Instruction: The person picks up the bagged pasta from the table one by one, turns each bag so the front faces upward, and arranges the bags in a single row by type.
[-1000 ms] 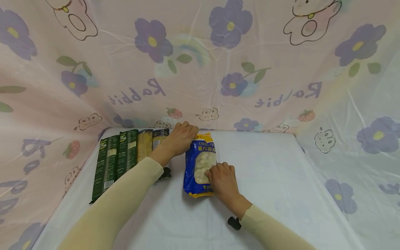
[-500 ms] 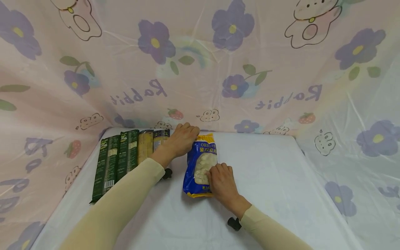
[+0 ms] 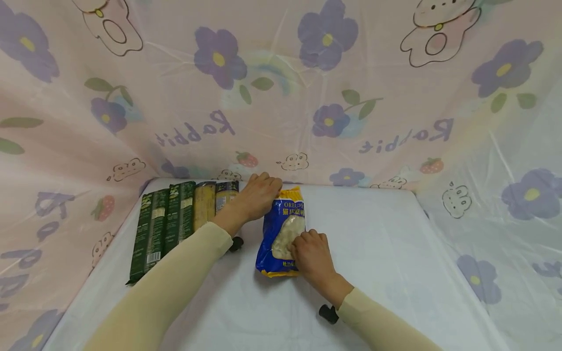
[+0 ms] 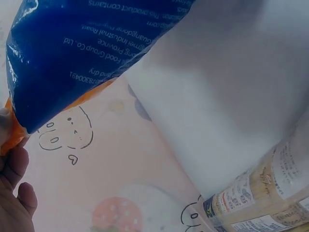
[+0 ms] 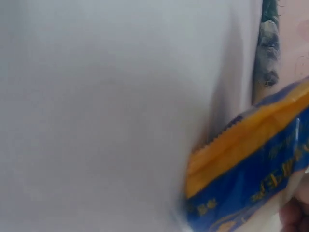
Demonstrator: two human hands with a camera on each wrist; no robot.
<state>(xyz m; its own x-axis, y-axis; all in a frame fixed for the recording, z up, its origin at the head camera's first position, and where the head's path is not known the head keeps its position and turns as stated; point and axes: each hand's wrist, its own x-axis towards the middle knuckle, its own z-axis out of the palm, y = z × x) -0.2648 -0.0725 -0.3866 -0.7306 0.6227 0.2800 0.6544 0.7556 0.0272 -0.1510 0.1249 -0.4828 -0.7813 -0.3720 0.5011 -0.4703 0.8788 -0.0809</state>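
Note:
A blue pasta bag (image 3: 273, 229) with yellow ends and a clear window onto pale pieces stands out in the middle of the head view. My left hand (image 3: 260, 195) pinches its upper left corner; in the left wrist view, thumb and fingers (image 4: 17, 162) meet at the orange edge. My right hand (image 3: 312, 256) grips the lower right side, with curled fingers (image 5: 293, 215) at the bag's edge in the right wrist view. The bag looks slightly raised and tilted, its printed back showing in the left wrist view. Part of its right side is hidden by the right hand.
Green packs (image 3: 147, 229), a yellow pasta pack (image 3: 204, 202) and a dark-topped pack (image 3: 227, 190) lie in a row at the left, partly behind the left arm. White cloth (image 3: 373, 234) covers the table. A patterned curtain (image 3: 272, 107) rises behind it.
The bag has turned a little, its top shifting right and its lower left corner slightly left. My left hand has moved slightly right with it; the right hand has barely moved.

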